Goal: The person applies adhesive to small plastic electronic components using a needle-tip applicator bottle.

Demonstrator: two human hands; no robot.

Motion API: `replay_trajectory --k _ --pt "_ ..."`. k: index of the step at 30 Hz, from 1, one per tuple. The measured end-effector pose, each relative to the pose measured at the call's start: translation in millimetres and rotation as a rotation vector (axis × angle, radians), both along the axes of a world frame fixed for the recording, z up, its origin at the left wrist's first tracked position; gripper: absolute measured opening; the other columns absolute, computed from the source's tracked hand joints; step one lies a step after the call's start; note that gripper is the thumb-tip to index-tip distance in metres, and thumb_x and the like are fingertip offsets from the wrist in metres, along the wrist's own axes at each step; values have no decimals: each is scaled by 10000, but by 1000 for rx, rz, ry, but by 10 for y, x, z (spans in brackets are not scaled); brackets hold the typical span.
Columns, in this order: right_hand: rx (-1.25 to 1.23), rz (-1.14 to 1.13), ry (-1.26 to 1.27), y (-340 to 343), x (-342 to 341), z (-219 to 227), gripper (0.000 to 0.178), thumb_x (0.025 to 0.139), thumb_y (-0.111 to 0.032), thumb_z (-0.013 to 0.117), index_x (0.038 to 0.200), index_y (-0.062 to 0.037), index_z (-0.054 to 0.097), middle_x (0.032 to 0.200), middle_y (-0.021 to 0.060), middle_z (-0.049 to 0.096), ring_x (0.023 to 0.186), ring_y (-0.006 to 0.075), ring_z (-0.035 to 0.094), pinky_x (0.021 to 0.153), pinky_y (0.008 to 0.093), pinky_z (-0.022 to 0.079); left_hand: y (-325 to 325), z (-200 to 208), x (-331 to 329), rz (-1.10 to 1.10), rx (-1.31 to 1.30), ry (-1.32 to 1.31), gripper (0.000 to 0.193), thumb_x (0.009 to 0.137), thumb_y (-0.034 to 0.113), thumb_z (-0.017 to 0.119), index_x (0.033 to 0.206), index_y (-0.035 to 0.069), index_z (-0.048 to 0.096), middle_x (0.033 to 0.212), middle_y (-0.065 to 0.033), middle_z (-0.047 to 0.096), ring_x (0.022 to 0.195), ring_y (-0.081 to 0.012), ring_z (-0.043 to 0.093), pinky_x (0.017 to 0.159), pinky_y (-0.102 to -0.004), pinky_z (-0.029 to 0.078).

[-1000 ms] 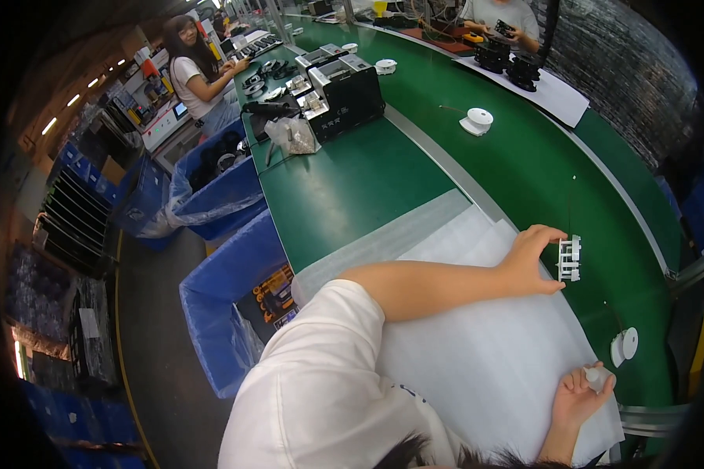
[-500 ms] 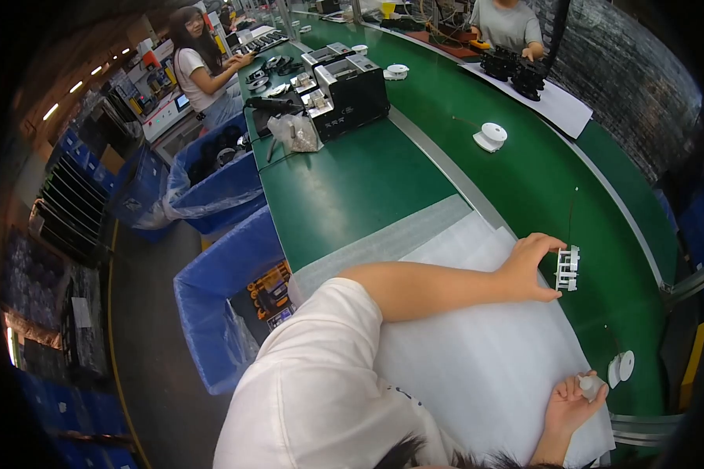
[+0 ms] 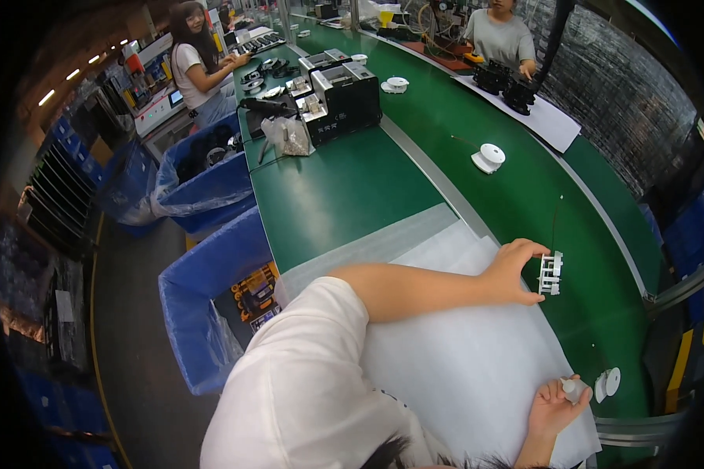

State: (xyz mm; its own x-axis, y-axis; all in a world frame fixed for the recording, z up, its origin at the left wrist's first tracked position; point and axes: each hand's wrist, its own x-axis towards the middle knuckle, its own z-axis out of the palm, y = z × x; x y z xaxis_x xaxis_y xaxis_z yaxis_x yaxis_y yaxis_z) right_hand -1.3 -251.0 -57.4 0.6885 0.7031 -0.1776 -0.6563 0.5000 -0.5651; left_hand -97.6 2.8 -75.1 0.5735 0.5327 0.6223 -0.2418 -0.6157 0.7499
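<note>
- Outstretched over white paper, the left hand curves C-shaped around a white slotted part over the green belt; grip, I can't tell.
- Right hand curls around a small whitish piece.

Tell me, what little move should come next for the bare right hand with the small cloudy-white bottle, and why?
I'd probably bring the bare right hand and its small cloudy-white bottle nearer the white openwork rectangular part. The bare left hand seems to steady that part between thumb and fingers, while the bottle is well apart from it.
</note>
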Motion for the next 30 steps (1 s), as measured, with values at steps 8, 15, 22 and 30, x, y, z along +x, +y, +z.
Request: replay_trajectory --k 8,15,22,30 --pt "-1 6 30 65 3 10 290 796 -339 517 906 -71 501 630 10 448 471 83 303 441 210 256 9 34 -23 -18 -49 -2 663 517 194 731 1097 69 434 1025 -101 486 1010 -266 412 857 -360 322" --pt "82 150 -68 -78 131 -132 367 810 -381 467 963 -55 536 672 24 497 492 87 318 474 217 265 31 -51 92 -16 -8 -55 656 496 191 738 1069 64 445 998 -108 488 968 -275 438 836 -356 342" --pt "45 91 -7 100 75 -95 356 779 -372 511 971 -76 463 731 35 490 529 93 366 523 230 299 131 -44 -16 18 160 -120 632 471 220 742 1029 78 482 999 -98 492 936 -279 439 807 -363 342" --pt "-39 -277 -845 -62 -149 111 511 679 -371 659 997 -49 421 756 51 475 603 120 427 517 262 344 -277 50 -105 -9 837 -262 450 573 201 681 984 212 498 878 9 548 757 -174 431 824 -349 307"
